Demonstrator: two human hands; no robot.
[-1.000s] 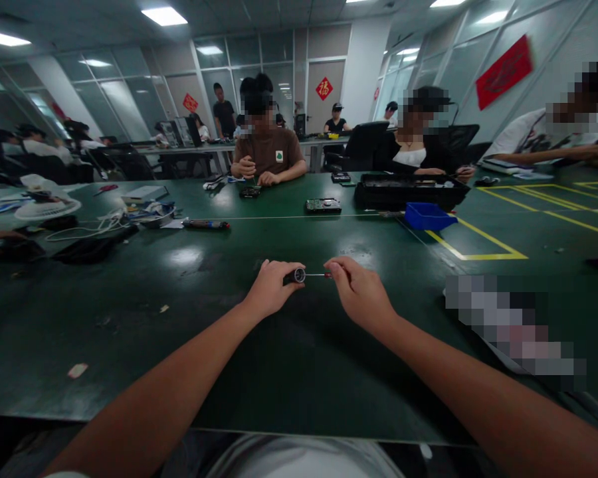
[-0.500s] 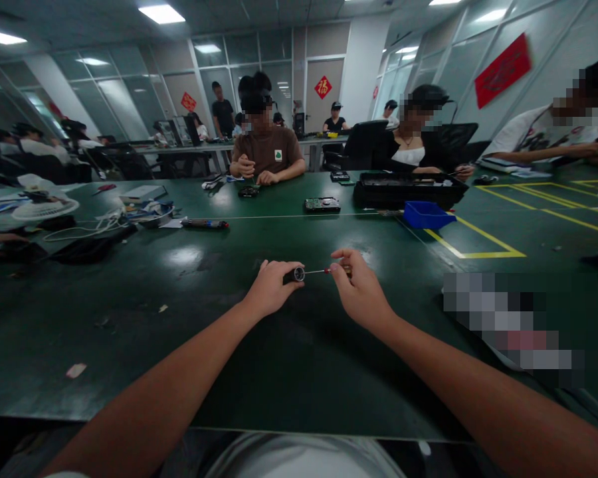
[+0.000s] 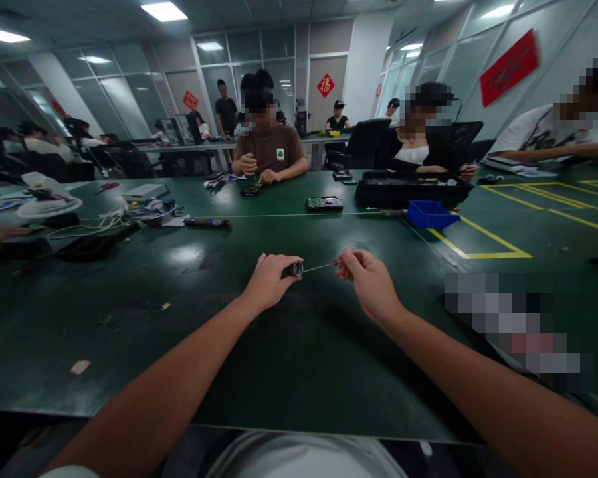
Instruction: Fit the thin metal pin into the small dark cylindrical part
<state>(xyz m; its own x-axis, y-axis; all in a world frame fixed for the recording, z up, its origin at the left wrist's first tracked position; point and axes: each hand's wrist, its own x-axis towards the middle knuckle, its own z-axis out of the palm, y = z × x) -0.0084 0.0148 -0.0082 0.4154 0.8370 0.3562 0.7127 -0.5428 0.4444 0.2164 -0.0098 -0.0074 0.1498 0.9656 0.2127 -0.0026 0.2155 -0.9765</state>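
My left hand [image 3: 270,280] is closed round a small black cylindrical part [image 3: 296,268], whose round, metal-rimmed end faces right and toward me. In my right hand [image 3: 367,277] the fingers pinch a screwdriver [image 3: 319,267] close to where its thin shaft meets the red end of the handle. The shaft points left, and its tip is at the rim of the cylinder's open end; whether it goes inside I cannot tell. Most of the handle is hidden behind my fingers. Both hands are held over the green table [image 3: 259,372].
A multi-coloured tool [image 3: 207,222] lies left of centre, near a white fan [image 3: 48,204] and cables. Beyond my hands are a hard drive [image 3: 323,203], a blue bin [image 3: 432,214] and a long black housing [image 3: 412,191]. A blurred-out item [image 3: 513,322] lies right. Co-workers sit opposite.
My right hand has rotated, and its fingers have closed in around the screwdriver handle, which now tilts up to the right. My left hand still holds the cylinder in nearly the same place.
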